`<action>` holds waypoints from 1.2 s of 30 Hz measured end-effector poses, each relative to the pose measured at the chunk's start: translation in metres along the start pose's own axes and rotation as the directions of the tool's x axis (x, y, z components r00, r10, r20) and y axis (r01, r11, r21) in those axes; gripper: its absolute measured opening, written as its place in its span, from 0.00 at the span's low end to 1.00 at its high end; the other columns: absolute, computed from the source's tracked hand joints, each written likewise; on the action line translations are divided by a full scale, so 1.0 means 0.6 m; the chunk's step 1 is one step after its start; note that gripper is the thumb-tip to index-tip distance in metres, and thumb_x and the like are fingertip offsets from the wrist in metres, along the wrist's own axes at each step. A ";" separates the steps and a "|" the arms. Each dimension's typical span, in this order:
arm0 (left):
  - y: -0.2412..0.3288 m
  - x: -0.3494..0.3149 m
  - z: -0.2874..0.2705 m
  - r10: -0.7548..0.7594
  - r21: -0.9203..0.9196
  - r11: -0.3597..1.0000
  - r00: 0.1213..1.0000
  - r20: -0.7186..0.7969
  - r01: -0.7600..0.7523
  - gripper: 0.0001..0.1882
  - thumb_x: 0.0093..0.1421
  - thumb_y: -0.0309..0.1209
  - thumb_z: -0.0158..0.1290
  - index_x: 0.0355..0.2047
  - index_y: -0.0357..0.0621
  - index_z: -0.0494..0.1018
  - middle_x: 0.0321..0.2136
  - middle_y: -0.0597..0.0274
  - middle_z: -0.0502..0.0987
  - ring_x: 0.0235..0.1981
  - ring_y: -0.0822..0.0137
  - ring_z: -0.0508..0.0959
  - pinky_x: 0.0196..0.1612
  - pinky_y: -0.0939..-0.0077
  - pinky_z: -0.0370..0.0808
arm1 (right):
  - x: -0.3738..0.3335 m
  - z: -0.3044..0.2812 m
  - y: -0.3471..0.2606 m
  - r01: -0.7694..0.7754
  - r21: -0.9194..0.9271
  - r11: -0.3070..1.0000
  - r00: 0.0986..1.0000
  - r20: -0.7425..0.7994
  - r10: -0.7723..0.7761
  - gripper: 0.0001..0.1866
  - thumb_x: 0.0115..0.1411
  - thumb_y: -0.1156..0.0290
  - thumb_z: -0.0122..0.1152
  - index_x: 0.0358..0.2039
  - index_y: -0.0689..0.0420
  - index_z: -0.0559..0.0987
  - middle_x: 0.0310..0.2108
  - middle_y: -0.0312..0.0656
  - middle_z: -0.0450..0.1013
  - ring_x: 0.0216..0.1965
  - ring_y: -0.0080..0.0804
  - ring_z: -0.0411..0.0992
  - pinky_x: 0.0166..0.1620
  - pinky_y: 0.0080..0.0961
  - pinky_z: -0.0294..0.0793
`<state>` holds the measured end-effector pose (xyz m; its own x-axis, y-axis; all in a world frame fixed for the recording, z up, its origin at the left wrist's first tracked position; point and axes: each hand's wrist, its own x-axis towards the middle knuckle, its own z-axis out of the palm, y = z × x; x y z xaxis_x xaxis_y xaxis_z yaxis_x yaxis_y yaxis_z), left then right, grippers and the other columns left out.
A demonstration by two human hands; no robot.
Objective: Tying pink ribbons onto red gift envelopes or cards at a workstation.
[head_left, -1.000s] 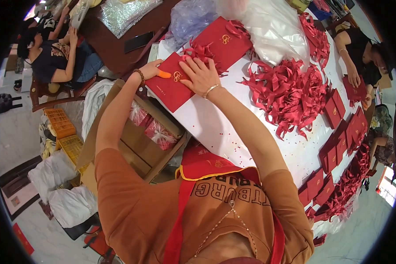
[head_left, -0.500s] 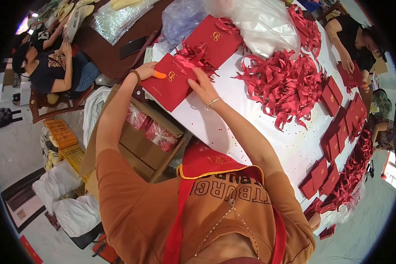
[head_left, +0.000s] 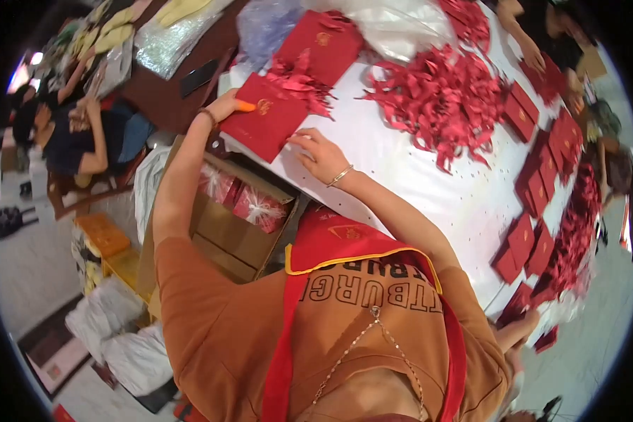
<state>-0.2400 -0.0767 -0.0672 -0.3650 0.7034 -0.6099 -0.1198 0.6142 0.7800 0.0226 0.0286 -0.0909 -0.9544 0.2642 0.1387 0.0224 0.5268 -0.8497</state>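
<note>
A flat red paper gift bag (head_left: 269, 132) with a gold emblem lies at the table's near left corner. My left hand (head_left: 221, 107) grips its left edge, the thumb in an orange finger cover pressed on top. At the bag's lower right edge is my right hand (head_left: 321, 158), fingers loosely bent and apart, fingertips at the edge; whether they touch it I cannot tell. Red ribbon handles (head_left: 301, 81) bunch at the bag's far side. Behind them lies another red bag (head_left: 316, 46).
A large heap of red ribbons (head_left: 439, 102) covers the table's middle, with clear plastic (head_left: 408, 28) behind. Small red bags (head_left: 538, 176) lie along the right. An open carton (head_left: 225, 235) holding wrapped red packs stands below my left arm. Other people sit at both sides.
My right hand has slid off the bag's face toward its lower right edge. My left hand keeps its hold. The whole view has shifted slightly.
</note>
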 end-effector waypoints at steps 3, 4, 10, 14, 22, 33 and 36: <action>-0.039 0.012 -0.022 0.102 0.053 0.994 0.987 -0.128 -0.095 0.35 0.45 0.25 0.57 0.54 0.39 0.55 0.38 0.56 0.73 0.38 0.66 0.74 0.40 0.74 0.72 | -0.026 -0.009 0.010 0.006 0.013 1.000 1.000 0.028 -0.007 0.14 0.50 0.72 0.51 0.39 0.54 0.74 0.35 0.43 0.69 0.37 0.39 0.69 0.40 0.31 0.70; -0.030 0.009 -0.016 0.198 -0.016 0.980 0.978 -0.073 -0.199 0.37 0.44 0.21 0.56 0.55 0.41 0.54 0.39 0.57 0.73 0.39 0.66 0.74 0.42 0.73 0.71 | -0.038 -0.017 0.018 0.000 0.003 1.000 1.000 0.019 0.000 0.14 0.50 0.71 0.51 0.39 0.54 0.74 0.34 0.43 0.70 0.36 0.39 0.70 0.39 0.31 0.70; -0.035 0.007 -0.038 0.336 0.157 0.934 0.938 -0.084 -0.321 0.38 0.45 0.18 0.54 0.57 0.42 0.52 0.48 0.58 0.66 0.47 0.65 0.69 0.49 0.73 0.67 | -0.144 -0.087 0.043 -0.190 0.172 0.966 0.948 -0.223 0.227 0.12 0.52 0.69 0.52 0.38 0.56 0.75 0.32 0.44 0.72 0.33 0.38 0.71 0.38 0.30 0.70; -0.015 0.006 -0.046 0.446 0.436 0.853 0.835 -0.321 -0.288 0.34 0.49 0.20 0.54 0.56 0.40 0.53 0.48 0.57 0.65 0.48 0.66 0.66 0.50 0.73 0.64 | -0.261 -0.136 0.083 -0.329 0.251 0.910 0.828 -0.388 0.406 0.14 0.51 0.68 0.54 0.40 0.57 0.75 0.33 0.45 0.73 0.34 0.35 0.72 0.40 0.27 0.71; 0.109 -0.014 0.285 0.723 0.547 0.576 0.691 0.006 -0.607 0.18 0.51 0.23 0.52 0.44 0.38 0.68 0.41 0.57 0.72 0.43 0.65 0.71 0.44 0.75 0.69 | -0.443 -0.201 0.117 -0.448 0.599 0.663 0.483 -0.462 0.744 0.17 0.53 0.67 0.55 0.42 0.60 0.74 0.34 0.44 0.74 0.35 0.28 0.72 0.40 0.21 0.70; 0.133 0.111 0.855 0.632 0.302 -0.084 0.184 0.753 -0.949 0.15 0.47 0.26 0.51 0.38 0.45 0.70 0.44 0.51 0.67 0.48 0.50 0.66 0.50 0.61 0.63 | -0.496 -0.229 0.149 -0.310 0.752 0.582 0.556 -0.353 0.753 0.15 0.53 0.70 0.55 0.42 0.61 0.74 0.31 0.39 0.73 0.33 0.22 0.69 0.38 0.18 0.69; 0.180 0.168 0.885 0.494 0.407 -0.298 0.226 0.840 -0.863 0.15 0.51 0.32 0.49 0.40 0.46 0.70 0.46 0.52 0.66 0.50 0.52 0.63 0.53 0.57 0.58 | -0.508 -0.276 0.167 -0.276 0.764 0.584 0.510 -0.399 0.762 0.15 0.53 0.71 0.54 0.42 0.60 0.74 0.30 0.38 0.72 0.31 0.22 0.68 0.36 0.18 0.69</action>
<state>0.2004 0.2507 -0.1188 0.6340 0.7624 0.1297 0.7268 -0.6447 0.2369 0.3651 0.1348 -0.1340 -0.3507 0.8585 -0.3741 0.0492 -0.3821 -0.9228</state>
